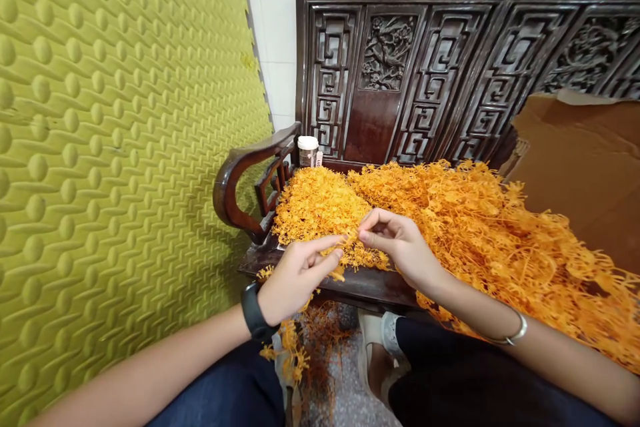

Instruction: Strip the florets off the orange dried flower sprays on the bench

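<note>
A dark carved wooden bench (380,283) carries two heaps of orange plastic sprigs: a tidy pile (313,203) at the left and a bigger tangled mass (500,233) stretching to the right. My left hand (295,277), with a black watch on its wrist, pinches a small orange sprig (350,240) between thumb and forefinger. My right hand (400,243), with a silver bangle on its wrist, pinches the same sprig from the other side. Both hands meet just above the bench's front edge.
A white-lidded jar (307,150) stands at the bench's back left corner. A green embossed foam mat (115,147) leans at the left. Brown cardboard (585,160) lies at the right. More orange sprigs (300,340) lie on the floor between my knees.
</note>
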Tool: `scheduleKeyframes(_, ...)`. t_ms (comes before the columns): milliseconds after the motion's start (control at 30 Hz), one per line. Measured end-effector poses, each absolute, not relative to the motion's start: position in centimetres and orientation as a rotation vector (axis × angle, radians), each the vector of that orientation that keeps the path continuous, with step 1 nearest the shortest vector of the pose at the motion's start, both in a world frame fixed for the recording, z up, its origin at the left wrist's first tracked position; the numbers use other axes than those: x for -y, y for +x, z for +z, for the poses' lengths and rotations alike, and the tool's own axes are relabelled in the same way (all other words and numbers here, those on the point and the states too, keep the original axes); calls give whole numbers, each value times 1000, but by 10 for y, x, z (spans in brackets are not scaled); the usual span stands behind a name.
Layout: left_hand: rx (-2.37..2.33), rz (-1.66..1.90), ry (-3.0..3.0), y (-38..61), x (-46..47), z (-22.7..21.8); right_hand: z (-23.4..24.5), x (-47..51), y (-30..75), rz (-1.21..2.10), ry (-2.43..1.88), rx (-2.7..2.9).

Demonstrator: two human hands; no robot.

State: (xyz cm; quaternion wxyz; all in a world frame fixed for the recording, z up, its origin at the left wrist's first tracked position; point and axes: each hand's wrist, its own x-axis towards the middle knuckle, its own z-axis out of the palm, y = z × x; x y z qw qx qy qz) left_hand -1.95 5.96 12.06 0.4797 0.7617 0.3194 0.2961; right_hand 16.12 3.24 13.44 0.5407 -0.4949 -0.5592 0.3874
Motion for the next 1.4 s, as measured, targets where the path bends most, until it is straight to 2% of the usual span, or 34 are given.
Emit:
scheduleKeyframes(533, -624, 707, 2282, -52, -39, 132, 146, -5, 159, 965, -1125, 1647)
scheduleKeyframes(700, -524, 738, 2256, -59, -38, 135, 151, -3, 155, 991, -1134, 1674)
scheduleKeyframes(1100, -697, 727, 2270, -66, -34, 135, 155, -4, 146, 998, -1108, 1642)
scheduleKeyframes(1400, -732, 633, 2032, -56, -30, 141, 160, 5, 147, 1004, -1123, 1583)
